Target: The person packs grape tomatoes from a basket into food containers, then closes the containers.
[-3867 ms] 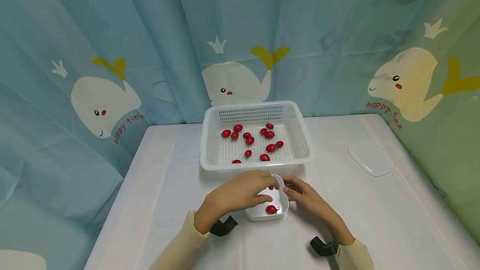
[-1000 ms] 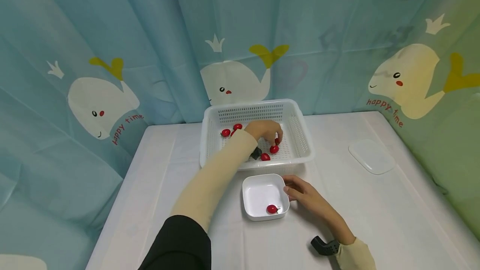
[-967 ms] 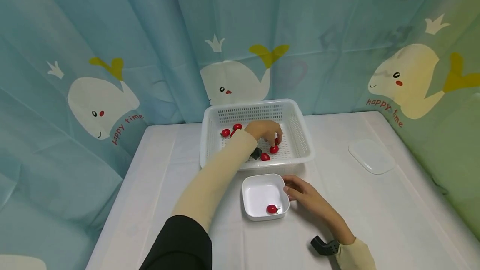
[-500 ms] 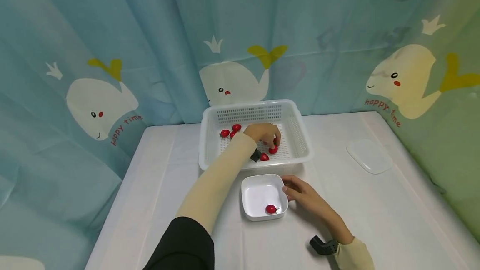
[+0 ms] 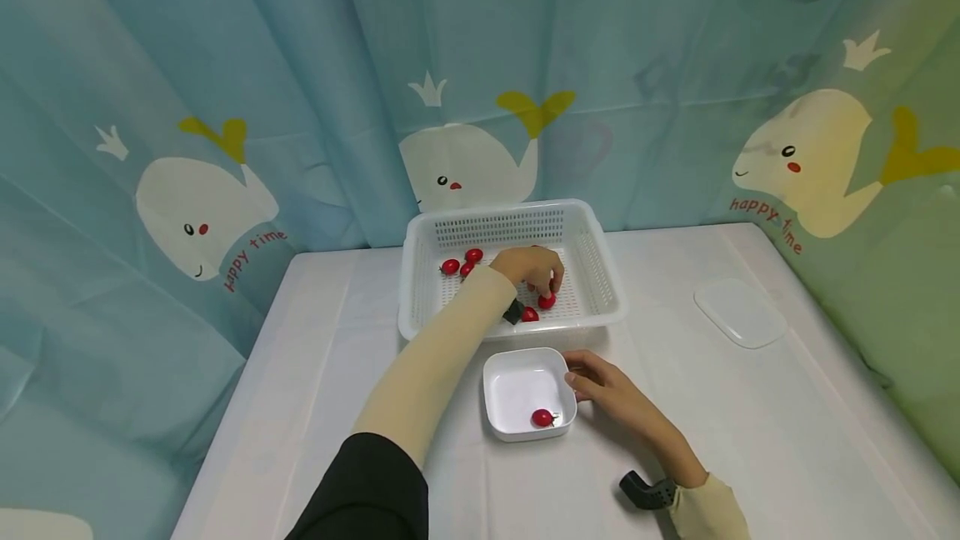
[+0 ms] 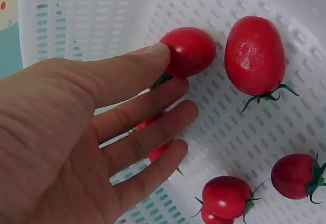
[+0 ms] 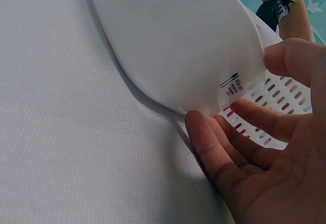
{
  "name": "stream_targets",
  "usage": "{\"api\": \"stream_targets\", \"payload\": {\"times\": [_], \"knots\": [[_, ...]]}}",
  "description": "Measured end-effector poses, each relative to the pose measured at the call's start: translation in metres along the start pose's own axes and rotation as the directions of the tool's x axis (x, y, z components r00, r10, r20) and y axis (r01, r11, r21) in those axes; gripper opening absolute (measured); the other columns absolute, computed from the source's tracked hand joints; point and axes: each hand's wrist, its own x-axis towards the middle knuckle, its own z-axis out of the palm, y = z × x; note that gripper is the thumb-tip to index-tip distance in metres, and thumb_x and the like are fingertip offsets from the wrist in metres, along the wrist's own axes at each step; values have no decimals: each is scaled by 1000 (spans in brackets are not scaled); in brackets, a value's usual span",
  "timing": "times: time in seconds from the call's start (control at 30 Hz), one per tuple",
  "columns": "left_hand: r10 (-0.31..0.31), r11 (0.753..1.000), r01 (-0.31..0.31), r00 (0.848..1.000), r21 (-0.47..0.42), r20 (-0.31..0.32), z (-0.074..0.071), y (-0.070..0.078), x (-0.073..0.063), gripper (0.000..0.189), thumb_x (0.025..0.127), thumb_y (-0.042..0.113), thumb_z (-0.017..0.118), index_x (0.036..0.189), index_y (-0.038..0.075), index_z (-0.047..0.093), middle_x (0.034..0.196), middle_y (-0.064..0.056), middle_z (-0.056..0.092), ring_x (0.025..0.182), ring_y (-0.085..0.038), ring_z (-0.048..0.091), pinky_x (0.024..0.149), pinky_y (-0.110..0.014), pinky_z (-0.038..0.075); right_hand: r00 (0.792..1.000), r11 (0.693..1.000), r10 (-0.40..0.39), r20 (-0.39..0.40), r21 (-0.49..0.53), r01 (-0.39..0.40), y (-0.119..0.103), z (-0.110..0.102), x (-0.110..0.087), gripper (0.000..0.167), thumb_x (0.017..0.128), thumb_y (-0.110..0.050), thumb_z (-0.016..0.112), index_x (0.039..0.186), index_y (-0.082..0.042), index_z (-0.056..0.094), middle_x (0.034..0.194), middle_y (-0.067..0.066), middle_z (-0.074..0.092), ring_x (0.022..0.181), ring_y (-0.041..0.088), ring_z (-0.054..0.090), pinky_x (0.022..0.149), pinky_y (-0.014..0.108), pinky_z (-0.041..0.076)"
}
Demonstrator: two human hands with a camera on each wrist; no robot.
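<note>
In the left wrist view, my left hand (image 6: 97,127) pinches a red cherry tomato (image 6: 191,52) between thumb (image 6: 158,56) and index finger, its other fingers loosely spread below. This happens inside a white perforated basket (image 5: 609,282), where the left hand (image 5: 531,267) reaches down on the right side. A small white square container (image 5: 517,382) stands in front of the basket with one cherry tomato (image 5: 542,417) in it. My right hand (image 5: 615,394) holds that container by its right side. The right wrist view shows thumb and fingers of the right hand (image 7: 265,137) at its wall.
Several more cherry tomatoes (image 5: 450,267) lie in the basket, partly hidden by the left arm. A clear lid (image 5: 741,313) rests on the right of the white-covered table (image 5: 315,398). Behind hangs a blue curtain (image 5: 315,107) with whale prints.
About four seconds ago my left hand was over the small container; it is now in the basket at a tomato. Over the last second it has hardly moved. The right hand has kept its place.
</note>
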Motion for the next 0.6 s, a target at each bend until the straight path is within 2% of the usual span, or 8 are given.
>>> {"api": "stream_targets", "payload": {"times": [0.23, 0.4, 0.6], "knots": [[22, 999, -20, 998, 33, -57, 2, -1, -2, 15, 98, 11, 71, 112, 10, 75, 105, -4, 66, 92, -20, 58, 86, -33, 55, 1000, 1000, 3, 7, -5, -3, 0, 0, 0, 46, 108, -20, 55, 145, 5, 49, 140, 31, 58, 110, 3, 65, 89, 23, 58], [44, 998, -39, 994, 55, -101, 0, 1, -5, 14, 96, 11, 73, 110, 9, 76, 103, -5, 66, 84, -16, 54, 73, -25, 46, 1000, 1000, -8, 10, 2, 8, 1, -1, 0, 46, 108, -19, 55, 145, 6, 49, 140, 31, 59, 110, 2, 64, 89, 23, 58], [25, 990, -2, 986, 139, -164, 0, -1, -4, 8, 97, 18, 74, 99, 12, 69, 99, -2, 64, 86, -14, 52, 73, -24, 43, 1000, 1000, -1, 3, 8, 1, 1, 0, -1, 46, 108, -20, 55, 145, 6, 49, 139, 31, 59, 109, 1, 65, 89, 24, 59]]}}
